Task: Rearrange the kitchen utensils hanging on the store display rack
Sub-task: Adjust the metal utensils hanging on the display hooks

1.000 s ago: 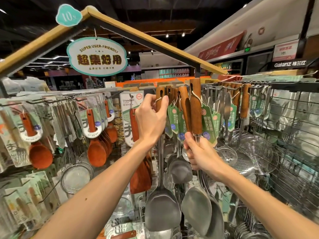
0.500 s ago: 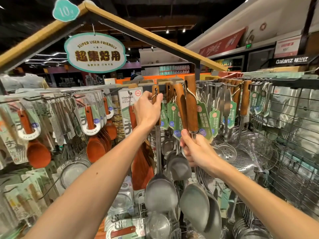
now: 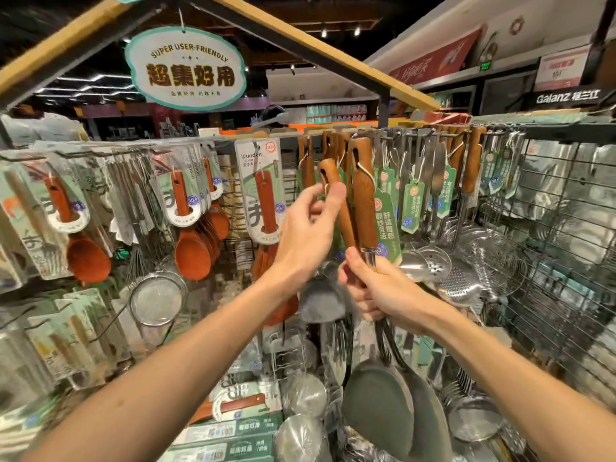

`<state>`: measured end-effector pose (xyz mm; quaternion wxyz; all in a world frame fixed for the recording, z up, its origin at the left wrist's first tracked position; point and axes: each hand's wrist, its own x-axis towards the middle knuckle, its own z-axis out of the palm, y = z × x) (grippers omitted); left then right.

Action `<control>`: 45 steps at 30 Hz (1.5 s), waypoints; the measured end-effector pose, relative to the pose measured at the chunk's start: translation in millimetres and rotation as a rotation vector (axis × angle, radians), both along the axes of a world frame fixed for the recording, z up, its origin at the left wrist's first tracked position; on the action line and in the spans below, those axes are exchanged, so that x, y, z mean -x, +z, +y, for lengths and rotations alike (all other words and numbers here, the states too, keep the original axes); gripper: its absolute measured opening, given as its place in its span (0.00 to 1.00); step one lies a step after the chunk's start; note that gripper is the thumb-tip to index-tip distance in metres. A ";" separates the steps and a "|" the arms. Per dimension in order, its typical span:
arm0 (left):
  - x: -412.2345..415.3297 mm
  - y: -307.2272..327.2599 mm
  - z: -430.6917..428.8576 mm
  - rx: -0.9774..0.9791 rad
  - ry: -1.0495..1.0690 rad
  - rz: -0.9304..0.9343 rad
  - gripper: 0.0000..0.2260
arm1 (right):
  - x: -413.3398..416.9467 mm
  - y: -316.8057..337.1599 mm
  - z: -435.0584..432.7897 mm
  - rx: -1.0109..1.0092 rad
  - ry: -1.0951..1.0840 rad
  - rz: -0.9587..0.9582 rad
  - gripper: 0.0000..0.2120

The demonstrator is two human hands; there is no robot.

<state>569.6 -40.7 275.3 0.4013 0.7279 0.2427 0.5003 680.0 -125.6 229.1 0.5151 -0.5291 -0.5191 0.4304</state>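
Shop, probably a housewares aisle: tagged utensils [image 3: 471, 165] on wire display rack [image 3: 546, 295], hanging promo sign [image 3: 186, 70], Galanz brand board [image 3: 566, 96].

Bright overhead store spotlights [image 3: 356, 31]; glare on steel strainers [image 3: 493, 258] (right side); edges warped, smeared; dark ceiling.

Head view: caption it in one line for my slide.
The left hand pinches a tilted wooden handle while the right hand grips the metal shafts below, at a rack of hanging utensils.
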 end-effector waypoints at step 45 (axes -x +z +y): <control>63.0 -60.8 -56.7 0.562 -0.012 -0.152 0.10 | 69.0 -23.8 -29.8 -0.184 -0.261 -0.289 0.15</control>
